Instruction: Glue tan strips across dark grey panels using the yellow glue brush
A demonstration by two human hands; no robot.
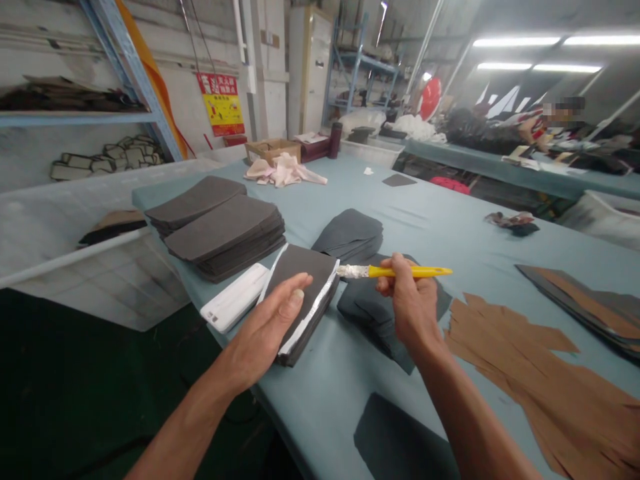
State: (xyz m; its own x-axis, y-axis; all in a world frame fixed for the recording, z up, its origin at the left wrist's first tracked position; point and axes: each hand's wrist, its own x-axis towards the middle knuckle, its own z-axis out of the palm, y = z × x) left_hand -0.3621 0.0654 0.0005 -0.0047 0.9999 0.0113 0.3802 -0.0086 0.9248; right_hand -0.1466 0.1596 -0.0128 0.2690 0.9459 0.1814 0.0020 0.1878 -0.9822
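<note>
My left hand (265,330) presses on a stack of dark grey foam pieces (305,287), holding it on the table. A silvery coat runs along the stack's right edge. My right hand (407,300) grips a yellow-handled brush (395,271) with a silver-coated tip, which points left toward that edge without touching it. Under my right hand lies a loose dark grey pile (367,313). A white rectangular block (235,297) sits against the stack's left side, close to my left fingers.
The pale blue table (320,420) also bears larger dark stacks (215,230), another dark pile (347,233) and brown paper cut-outs (540,373). A cardboard box (273,150) and pink cloth (285,170) stand at the far end. A co-worker (530,127) sits at another table, back right.
</note>
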